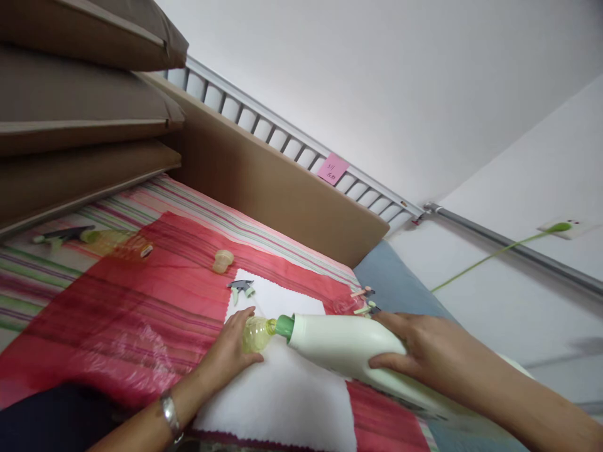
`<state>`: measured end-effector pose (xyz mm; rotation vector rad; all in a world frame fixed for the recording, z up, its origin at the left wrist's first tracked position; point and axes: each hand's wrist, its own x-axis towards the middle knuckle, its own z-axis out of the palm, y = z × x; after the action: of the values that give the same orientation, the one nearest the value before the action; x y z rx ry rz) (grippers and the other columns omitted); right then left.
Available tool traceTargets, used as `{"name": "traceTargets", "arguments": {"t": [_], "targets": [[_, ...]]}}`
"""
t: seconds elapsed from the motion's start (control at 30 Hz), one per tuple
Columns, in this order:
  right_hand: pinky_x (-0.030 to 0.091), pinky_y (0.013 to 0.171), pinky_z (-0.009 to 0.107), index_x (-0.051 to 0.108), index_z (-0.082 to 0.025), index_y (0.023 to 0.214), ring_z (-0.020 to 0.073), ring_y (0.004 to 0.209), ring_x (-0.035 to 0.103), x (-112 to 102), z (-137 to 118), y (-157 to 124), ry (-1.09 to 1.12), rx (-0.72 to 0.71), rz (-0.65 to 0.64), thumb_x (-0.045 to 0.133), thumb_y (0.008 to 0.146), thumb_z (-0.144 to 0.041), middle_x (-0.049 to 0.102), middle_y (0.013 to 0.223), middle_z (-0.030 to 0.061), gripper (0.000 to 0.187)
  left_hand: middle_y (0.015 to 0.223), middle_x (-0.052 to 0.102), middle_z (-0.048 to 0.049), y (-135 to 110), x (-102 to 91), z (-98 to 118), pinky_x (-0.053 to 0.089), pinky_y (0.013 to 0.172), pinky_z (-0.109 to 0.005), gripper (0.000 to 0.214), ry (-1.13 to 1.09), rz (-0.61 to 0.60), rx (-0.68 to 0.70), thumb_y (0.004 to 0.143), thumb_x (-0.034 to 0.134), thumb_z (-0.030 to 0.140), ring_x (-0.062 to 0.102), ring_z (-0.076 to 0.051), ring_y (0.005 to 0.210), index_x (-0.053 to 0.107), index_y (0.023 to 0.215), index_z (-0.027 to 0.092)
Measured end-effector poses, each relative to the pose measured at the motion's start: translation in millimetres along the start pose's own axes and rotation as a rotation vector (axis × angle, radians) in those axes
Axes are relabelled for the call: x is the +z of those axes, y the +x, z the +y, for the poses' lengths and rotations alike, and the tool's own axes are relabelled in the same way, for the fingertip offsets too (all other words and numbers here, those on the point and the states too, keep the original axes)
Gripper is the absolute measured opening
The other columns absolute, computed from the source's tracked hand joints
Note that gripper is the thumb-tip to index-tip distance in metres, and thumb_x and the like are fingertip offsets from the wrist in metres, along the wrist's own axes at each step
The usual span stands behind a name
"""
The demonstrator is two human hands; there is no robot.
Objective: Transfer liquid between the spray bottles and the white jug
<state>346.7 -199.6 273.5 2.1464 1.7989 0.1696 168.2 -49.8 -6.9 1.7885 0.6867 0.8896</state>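
Note:
My left hand (233,345) is closed around a small clear yellow bottle (256,334), whose open neck points right. My right hand (417,348) grips a large pale green bottle (336,339), tipped nearly level. Its green neck (284,327) meets or almost meets the small bottle's mouth; I cannot tell whether liquid is flowing. Beneath both lies a white cloth (282,402) with a scalloped edge. A loose grey and green trigger spray head (242,288) rests at the cloth's far left corner.
Red see-through sheeting (183,295) covers a striped bedspread (277,257). On it are a small yellowish container (222,260), a yellow spray bottle (115,243) at left and other spray bottles (351,302) beyond my right hand. Brown stacked cushions (85,88) and a board (273,182) border the bed.

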Motion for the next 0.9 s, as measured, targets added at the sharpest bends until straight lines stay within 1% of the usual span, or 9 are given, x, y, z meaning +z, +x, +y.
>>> {"name": "traceTargets", "arguments": {"t": [0.07, 0.13, 0.3, 0.4, 0.53, 0.63, 0.7, 0.8, 0.9], "targets": [[0.045, 0.057, 0.028, 0.063, -0.030, 0.087, 0.0222, 0.068, 0.066, -0.4, -0.3, 0.0, 0.035, 0.016, -0.093, 0.062, 0.077, -0.052, 0.070, 0.078, -0.0021, 0.024, 0.125, 0.055, -0.0151, -0.1, -0.6, 1.0, 0.036, 0.105, -0.050, 0.077, 0.000, -0.002, -0.010, 0.054, 0.078, 0.018, 0.048, -0.032, 0.121, 0.046, 0.123, 0.017], [0.045, 0.059, 0.030, 0.062, -0.030, 0.088, 0.0243, 0.071, 0.066, -0.3, -0.5, -0.2, 0.055, 0.039, -0.124, 0.061, 0.077, -0.052, 0.070, 0.080, -0.0009, 0.025, 0.124, 0.056, -0.0152, -0.2, -0.8, 0.9, 0.036, 0.104, -0.050, 0.076, -0.003, 0.003, -0.010, 0.054, 0.078, 0.018, 0.048, -0.032, 0.121, 0.047, 0.123, 0.017], [0.045, 0.059, 0.030, 0.062, -0.030, 0.094, 0.0253, 0.071, 0.066, 11.0, 1.4, -3.7, 0.100, 0.069, -0.093, 0.061, 0.076, -0.053, 0.071, 0.081, 0.0006, 0.029, 0.124, 0.055, -0.0126, -0.5, 1.4, -7.0, 0.036, 0.104, -0.049, 0.074, -0.014, 0.028, 0.031, 0.054, 0.078, 0.018, 0.049, -0.030, 0.120, 0.048, 0.122, 0.020], [0.046, 0.061, 0.030, 0.062, -0.030, 0.098, 0.0249, 0.072, 0.066, 28.0, 1.6, -7.8, 0.156, 0.102, -0.046, 0.059, 0.077, -0.054, 0.072, 0.082, 0.0009, 0.032, 0.121, 0.057, -0.0103, 0.0, 2.8, -13.3, 0.037, 0.103, -0.047, 0.069, -0.033, 0.042, 0.067, 0.055, 0.078, 0.019, 0.050, -0.028, 0.118, 0.051, 0.118, 0.022], [0.048, 0.064, 0.029, 0.065, -0.030, 0.091, 0.0235, 0.074, 0.067, 50.6, 1.1, -13.8, 0.338, 0.177, -0.040, 0.060, 0.076, -0.053, 0.072, 0.082, -0.0012, 0.029, 0.116, 0.060, -0.0085, 3.3, -0.4, -14.8, 0.040, 0.100, -0.046, 0.068, -0.068, 0.064, 0.066, 0.051, 0.080, 0.019, 0.054, -0.029, 0.113, 0.055, 0.113, 0.023], [0.049, 0.064, 0.027, 0.068, -0.028, 0.085, 0.0229, 0.074, 0.067, 60.7, 6.7, -17.1, 0.517, 0.258, 0.005, 0.062, 0.072, -0.054, 0.073, 0.084, -0.0009, 0.030, 0.110, 0.064, -0.0083, 10.2, -12.0, -9.5, 0.043, 0.097, -0.045, 0.065, -0.109, 0.089, -0.002, 0.047, 0.082, 0.020, 0.057, -0.028, 0.107, 0.059, 0.108, 0.020], [0.048, 0.056, 0.027, 0.069, -0.025, 0.081, 0.0218, 0.061, 0.064, 66.5, 14.4, -17.2, 0.602, 0.362, 0.075, 0.063, 0.067, -0.056, 0.072, 0.070, 0.0005, 0.034, 0.108, 0.065, -0.0097, 16.9, -25.1, -3.6, 0.042, 0.096, -0.045, 0.065, -0.165, 0.107, -0.078, 0.046, 0.082, 0.020, 0.059, -0.029, 0.105, 0.060, 0.106, 0.018], [0.041, 0.044, 0.025, 0.067, -0.021, 0.074, 0.0174, 0.043, 0.054, 80.3, 26.5, -12.1, 0.749, 0.543, 0.212, 0.063, 0.065, -0.055, 0.058, 0.043, -0.0020, 0.035, 0.111, 0.065, -0.0122, 26.8, -50.0, 7.9, 0.043, 0.096, -0.044, 0.066, -0.306, 0.132, -0.169, 0.047, 0.081, 0.024, 0.059, -0.029, 0.106, 0.058, 0.108, 0.015], [0.038, 0.040, 0.023, 0.063, -0.020, 0.075, 0.0147, 0.040, 0.049, 100.7, 29.4, 3.3, 1.080, 0.661, 0.360, 0.066, 0.065, -0.054, 0.050, 0.039, -0.0051, 0.036, 0.111, 0.065, -0.0125, 32.9, -74.1, 19.4, 0.045, 0.094, -0.043, 0.065, -0.374, 0.172, -0.203, 0.050, 0.079, 0.026, 0.060, -0.029, 0.104, 0.056, 0.110, 0.014]]}}
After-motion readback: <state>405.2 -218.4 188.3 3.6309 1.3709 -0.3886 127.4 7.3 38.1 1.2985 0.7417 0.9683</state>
